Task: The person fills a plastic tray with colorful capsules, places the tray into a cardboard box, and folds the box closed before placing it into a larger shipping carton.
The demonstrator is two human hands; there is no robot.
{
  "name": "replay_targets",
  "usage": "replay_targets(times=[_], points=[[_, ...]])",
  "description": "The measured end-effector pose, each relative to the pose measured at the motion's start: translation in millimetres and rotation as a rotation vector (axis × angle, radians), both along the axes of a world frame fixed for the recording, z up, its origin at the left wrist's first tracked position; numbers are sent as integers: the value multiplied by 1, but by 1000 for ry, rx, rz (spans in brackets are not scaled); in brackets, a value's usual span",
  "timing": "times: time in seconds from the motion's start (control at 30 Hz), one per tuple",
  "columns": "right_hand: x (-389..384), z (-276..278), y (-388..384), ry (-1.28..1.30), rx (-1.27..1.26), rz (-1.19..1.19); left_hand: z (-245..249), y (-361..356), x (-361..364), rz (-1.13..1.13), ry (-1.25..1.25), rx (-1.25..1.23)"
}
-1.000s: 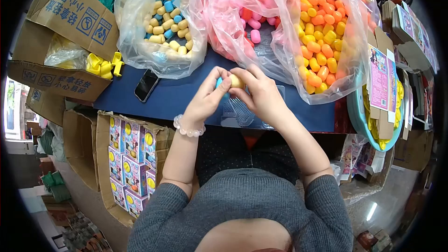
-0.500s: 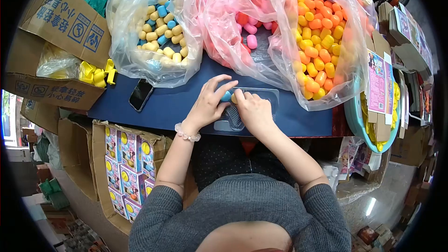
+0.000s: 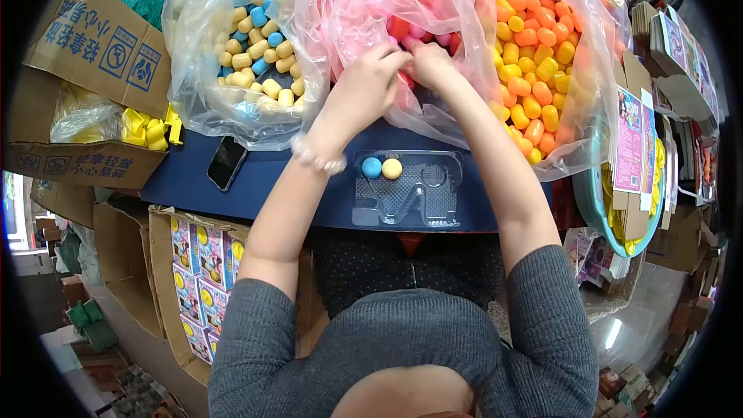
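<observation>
Both hands are over the middle bag, a pink-tinted plastic bag [image 3: 348, 23] with pink and red capsules [image 3: 443, 39] inside. My left hand [image 3: 375, 77], a beaded bracelet at its wrist, has its fingers bent and bunched at the bag's opening; whatever they grip is hidden. Close beside it, my right hand [image 3: 430, 66] reaches in among the capsules, its fingertips out of sight. Nearer to me, a clear plastic blister tray [image 3: 402, 205] lies on the blue table. Side by side in its far left part sit a blue capsule [image 3: 371, 168] and a cream capsule [image 3: 392, 169].
To the left stands a bag of cream and blue capsules [image 3: 272, 88], to the right one of orange and yellow capsules [image 3: 534, 70]. A phone [image 3: 227, 163] lies near a cardboard box [image 3: 85, 164]. A turquoise basin [image 3: 592, 205] is at the right edge. Boxed toys [image 3: 200, 279] stand below.
Both hands have left the tray and moved forward to the middle bag. The blue and cream capsules, formerly between the fingers, now sit uncovered in the tray.
</observation>
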State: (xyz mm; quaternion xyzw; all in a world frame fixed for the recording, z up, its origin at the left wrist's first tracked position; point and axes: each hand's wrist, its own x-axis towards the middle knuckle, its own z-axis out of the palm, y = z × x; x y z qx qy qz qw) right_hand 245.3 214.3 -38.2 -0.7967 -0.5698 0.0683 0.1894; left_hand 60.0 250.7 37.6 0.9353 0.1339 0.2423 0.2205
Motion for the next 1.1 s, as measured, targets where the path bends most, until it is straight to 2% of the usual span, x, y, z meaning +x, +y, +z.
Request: replay_targets(times=[0.03,0.1,0.13,0.2,0.27,0.33,0.4,0.43,0.47,0.5,0.53,0.57,0.63,0.73,0.83,0.87,1.0,1.07,1.1], points=[[6,-5,9,3,-3,3,-21,20,28,-18,77,184],[12,-13,17,-55,-265,1,-35,41,69,85,574,302],[6,19,-5,-20,-208,-9,-44,46,86,122,619,373],[-12,65,-56,-10,81,-35,-47,43,94,154,670,435],[-32,93,-109,16,407,88,-19,30,93,20,790,452],[-54,109,-153,436,288,131,-14,32,78,48,593,398],[-71,94,-177,503,205,163,2,16,39,68,266,230],[-77,77,-181,408,286,221,18,-7,9,83,59,132],[-82,57,-182,314,367,278,31,-29,-19,99,118,1],[-84,47,-181,345,343,356,40,-51,-45,115,176,-127],[-87,38,-180,350,351,349,40,-70,-65,75,150,-219],[-89,32,-180,315,274,358,41,-90,-79,111,230,-318],[-93,31,-178,302,176,376,28,-121,-91,122,253,-301],[-92,25,-175,298,184,404,-3,-140,-100,146,362,-221],[-87,33,-180,252,150,421,-9,-146,-104,137,336,-210],[-85,41,-185,251,98,404,-11,-147,-106,127,329,-217],[-47,79,-205,235,271,283,-16,-150,-110,171,308,-284],[-10,95,-206,67,370,64,-20,-149,-113,162,287,-306],[10,99,-204,-126,354,-39,-22,-150,-114,159,276,-330]])
